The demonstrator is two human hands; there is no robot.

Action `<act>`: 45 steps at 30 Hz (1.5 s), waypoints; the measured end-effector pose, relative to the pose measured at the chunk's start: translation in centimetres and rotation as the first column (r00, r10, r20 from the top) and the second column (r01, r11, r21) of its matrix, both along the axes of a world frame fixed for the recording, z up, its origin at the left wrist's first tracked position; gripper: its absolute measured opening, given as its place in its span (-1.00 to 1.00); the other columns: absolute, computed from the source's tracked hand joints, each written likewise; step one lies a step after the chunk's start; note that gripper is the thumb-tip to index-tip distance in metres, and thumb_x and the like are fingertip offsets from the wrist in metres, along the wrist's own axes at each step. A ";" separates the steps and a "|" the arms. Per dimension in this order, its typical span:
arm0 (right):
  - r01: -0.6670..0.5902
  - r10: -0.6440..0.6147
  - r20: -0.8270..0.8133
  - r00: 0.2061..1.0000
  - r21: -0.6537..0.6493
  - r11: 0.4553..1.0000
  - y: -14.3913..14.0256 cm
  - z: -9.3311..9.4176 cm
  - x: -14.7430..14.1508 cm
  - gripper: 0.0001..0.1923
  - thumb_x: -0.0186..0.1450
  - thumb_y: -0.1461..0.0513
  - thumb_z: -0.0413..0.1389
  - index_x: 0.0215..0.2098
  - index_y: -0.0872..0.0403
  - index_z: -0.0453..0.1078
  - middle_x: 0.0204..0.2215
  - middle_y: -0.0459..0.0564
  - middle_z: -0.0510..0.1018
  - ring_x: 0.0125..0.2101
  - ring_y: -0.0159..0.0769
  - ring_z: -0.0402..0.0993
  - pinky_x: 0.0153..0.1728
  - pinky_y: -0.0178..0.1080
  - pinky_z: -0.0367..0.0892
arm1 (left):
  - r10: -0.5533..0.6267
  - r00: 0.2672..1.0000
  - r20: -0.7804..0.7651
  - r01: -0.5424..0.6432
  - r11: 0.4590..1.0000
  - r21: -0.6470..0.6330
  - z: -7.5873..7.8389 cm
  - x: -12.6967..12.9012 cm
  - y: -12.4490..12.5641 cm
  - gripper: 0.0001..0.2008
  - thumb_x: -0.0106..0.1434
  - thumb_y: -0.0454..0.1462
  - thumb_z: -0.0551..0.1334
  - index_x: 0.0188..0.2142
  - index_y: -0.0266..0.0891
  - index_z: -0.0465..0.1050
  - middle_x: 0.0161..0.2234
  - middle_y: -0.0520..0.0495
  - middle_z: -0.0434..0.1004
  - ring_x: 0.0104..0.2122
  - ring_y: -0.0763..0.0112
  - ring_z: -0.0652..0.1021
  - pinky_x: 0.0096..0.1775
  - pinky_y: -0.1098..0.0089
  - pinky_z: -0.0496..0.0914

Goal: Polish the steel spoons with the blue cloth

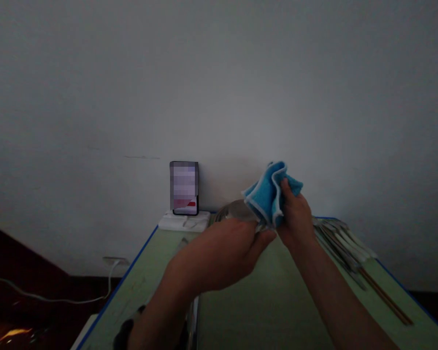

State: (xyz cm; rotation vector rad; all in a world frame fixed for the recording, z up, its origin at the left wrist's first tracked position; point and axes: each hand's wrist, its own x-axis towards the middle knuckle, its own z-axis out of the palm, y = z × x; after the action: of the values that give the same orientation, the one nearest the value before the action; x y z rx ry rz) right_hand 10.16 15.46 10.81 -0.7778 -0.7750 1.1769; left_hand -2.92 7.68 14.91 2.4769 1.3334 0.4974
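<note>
A blue cloth (264,194) with white edging is bunched in my right hand (297,216), the thumb pressed on its folds. My left hand (229,253) is closed just left of and below the cloth, with its back toward me. A small shiny bit shows between its thumb and the cloth, but the fingers hide what they hold. Both hands are above the green tabletop (266,306). Behind my left hand a round, greyish metal object (239,210) is partly visible near the wall; its kind is unclear.
A phone (185,188) stands upright on a white base (171,221) against the wall. Several metal utensils (336,248) and brown chopsticks (385,296) lie along the right side. A white cable (51,297) runs at left. Shiny metal pieces (193,323) lie partly under my left forearm.
</note>
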 end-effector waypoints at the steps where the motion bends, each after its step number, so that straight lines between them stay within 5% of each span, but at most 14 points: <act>1: 0.009 -0.010 -0.045 0.999 -0.010 1.000 -0.1 0.0 -0.1 -0.72 0.08 0.06 0.13 -0.35 0.08 0.38 -0.52 -0.14 0.53 -0.48 -0.34 0.45 -0.42 -0.27 0.35 | 0.020 1.000 -0.022 -0.019 1.000 0.025 -0.3 0.4 0.0 -0.62 0.32 -0.13 -0.19 -0.29 -0.23 0.33 -0.41 -0.03 0.45 -0.44 0.38 0.44 -0.40 0.39 0.23; 10: -0.152 0.130 -0.191 0.973 -0.106 0.983 -0.6 -0.4 -1.3 -0.73 0.03 0.08 0.16 -0.43 0.10 0.33 -0.59 -0.16 0.46 -0.59 -0.42 0.37 -0.50 -0.32 0.33 | 0.121 0.988 -0.101 -0.116 0.992 0.055 -1.8 0.9 1.4 -0.57 0.32 -0.15 -0.25 -0.37 -0.27 0.32 -0.43 -0.09 0.45 -0.45 0.30 0.46 -0.37 0.29 0.27; 14: -0.103 0.102 -0.014 0.995 -0.095 0.990 -0.4 -0.1 -0.9 -0.71 0.02 0.08 0.16 -0.39 0.10 0.34 -0.52 -0.11 0.49 -0.51 -0.36 0.41 -0.45 -0.29 0.33 | 0.037 0.999 -0.013 -0.037 0.999 0.015 -1.0 0.1 1.0 -0.67 0.32 -0.18 -0.18 -0.27 -0.25 0.29 -0.34 -0.07 0.45 -0.37 0.35 0.45 -0.31 0.34 0.26; 17: -0.042 0.032 0.170 0.985 0.054 0.998 -0.2 0.3 0.3 -0.67 0.07 0.05 0.13 -0.29 0.09 0.36 -0.40 -0.07 0.51 -0.40 -0.33 0.43 -0.37 -0.28 0.33 | -0.007 1.000 -0.011 0.007 1.000 0.000 0.2 -0.8 0.2 -0.70 0.30 -0.17 -0.12 -0.37 -0.24 0.30 -0.45 0.02 0.40 -0.47 0.44 0.40 -0.42 0.43 0.22; 20: 0.024 -0.126 0.441 0.888 0.229 0.973 0.0 0.8 1.9 -0.68 0.13 0.02 0.05 -0.34 0.09 0.38 -0.42 -0.08 0.50 -0.40 -0.34 0.40 -0.37 -0.29 0.29 | 0.038 0.999 0.029 -0.035 0.996 -0.088 1.1 -1.7 -0.2 -0.62 0.30 -0.12 -0.12 -0.52 -0.24 0.26 -0.62 0.11 0.24 -0.61 0.53 0.30 -0.51 0.47 0.14; 23: 0.031 -0.187 0.610 0.770 0.257 0.966 0.2 1.0 2.9 -0.67 0.15 -0.01 0.02 -0.45 0.08 0.37 -0.54 -0.10 0.46 -0.47 -0.34 0.36 -0.45 -0.31 0.26 | 0.059 0.981 0.187 -0.036 0.991 -0.125 1.3 -2.2 0.3 -0.59 0.30 -0.11 -0.11 -0.58 -0.25 0.19 -0.67 0.15 0.15 -0.65 0.59 0.23 -0.53 0.50 0.13; 28: -0.079 0.049 0.341 0.939 0.075 0.994 0.0 0.8 1.9 -0.67 0.11 -0.01 0.06 -0.33 0.07 0.36 -0.47 -0.08 0.51 -0.44 -0.29 0.43 -0.45 -0.27 0.32 | 0.105 0.949 0.296 -0.068 0.989 -0.135 0.3 -1.3 1.4 -0.53 0.31 -0.08 -0.19 -0.64 -0.26 0.10 -0.68 0.14 0.10 -0.68 0.60 0.16 -0.57 0.50 0.08; 33: -0.112 0.137 0.207 0.969 -0.125 0.986 -0.8 1.0 0.4 -0.68 0.04 0.02 0.13 -0.37 0.08 0.35 -0.46 -0.05 0.54 -0.52 -0.31 0.44 -0.55 -0.30 0.31 | 0.089 0.975 0.205 -0.076 0.995 -0.072 -0.5 0.0 1.6 -0.53 0.30 -0.05 -0.18 -0.58 -0.26 0.22 -0.65 0.10 0.20 -0.63 0.55 0.26 -0.55 0.49 0.10; 39: -0.079 0.080 0.183 0.980 -0.016 0.997 0.1 0.6 1.4 -0.66 0.11 0.00 0.07 -0.28 0.06 0.32 -0.44 -0.09 0.51 -0.52 -0.36 0.39 -0.56 -0.33 0.27 | 0.055 0.998 0.041 -0.045 0.976 -0.211 0.1 -2.6 1.4 -0.54 0.26 -0.01 -0.13 -0.50 -0.25 0.31 -0.60 0.06 0.34 -0.57 0.49 0.35 -0.53 0.48 0.15; 41: -0.158 0.134 0.383 0.914 0.031 0.987 0.2 0.6 2.0 -0.70 0.12 0.02 0.07 -0.34 0.06 0.33 -0.53 -0.13 0.47 -0.56 -0.40 0.34 -0.56 -0.35 0.24 | 0.123 0.989 0.085 -0.108 0.980 -0.166 0.5 -3.7 1.4 -0.56 0.28 -0.03 -0.14 -0.49 -0.25 0.30 -0.60 0.07 0.34 -0.57 0.50 0.36 -0.50 0.48 0.18; 45: -0.367 0.153 0.789 0.595 0.097 0.925 -0.7 1.5 2.6 -0.72 0.16 0.03 0.04 -0.47 0.09 0.34 -0.57 -0.14 0.42 -0.55 -0.43 0.29 -0.50 -0.36 0.22 | 0.259 0.950 0.177 -0.272 0.961 0.054 1.2 -4.3 1.4 -0.62 0.28 -0.07 -0.11 -0.44 -0.26 0.29 -0.57 0.07 0.34 -0.57 0.51 0.35 -0.48 0.47 0.18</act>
State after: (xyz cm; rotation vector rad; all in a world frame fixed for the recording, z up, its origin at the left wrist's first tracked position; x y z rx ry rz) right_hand 12.79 14.76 12.30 -0.9816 -1.7930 0.9376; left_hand -7.22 9.07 16.16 2.2628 1.6119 0.8159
